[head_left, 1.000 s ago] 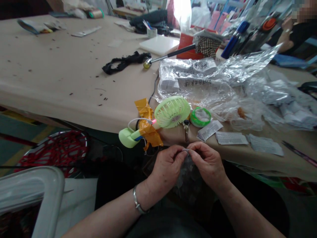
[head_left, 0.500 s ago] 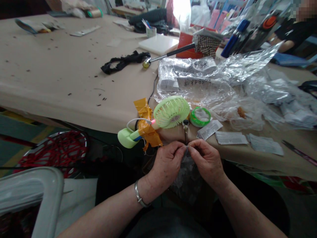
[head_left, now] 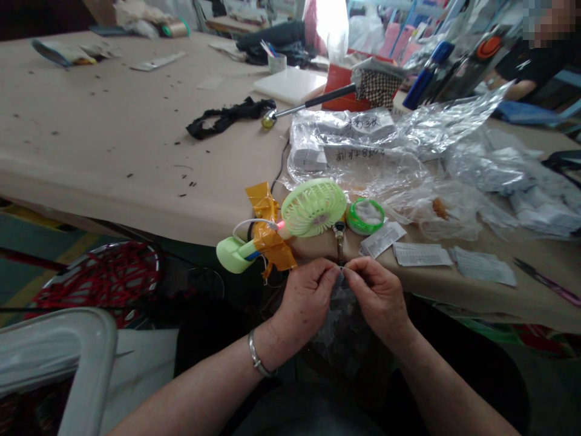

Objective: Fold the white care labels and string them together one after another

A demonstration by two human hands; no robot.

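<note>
At the table's front edge my left hand (head_left: 309, 293) and my right hand (head_left: 377, 295) meet, thumbs and forefingers pinched together. Whatever lies between the fingertips is too small to make out. Just beyond them a thin metal rod with a dark top (head_left: 339, 233) stands upright at the edge. A light green fan (head_left: 313, 208) is fixed there with orange tape (head_left: 273, 247), left of the rod. To the right sit a green-rimmed round tub (head_left: 365, 216) with white contents and small stacks of printed labels (head_left: 382, 239) (head_left: 422, 254).
Clear plastic bags (head_left: 363, 157) with paper bundles cover the table's right side. Small scissors (head_left: 547, 283) lie at the right edge. Behind are a hammer-like tool (head_left: 313, 104), black cloth (head_left: 229, 117) and a white slab (head_left: 290, 83). A red-laced basket (head_left: 100, 275) stands lower left; another person sits far right.
Both hands stay pinched together at the same place, with only slight finger movement. The whole view has shifted a little. A small dark spot now shows between the fingertips.
</note>
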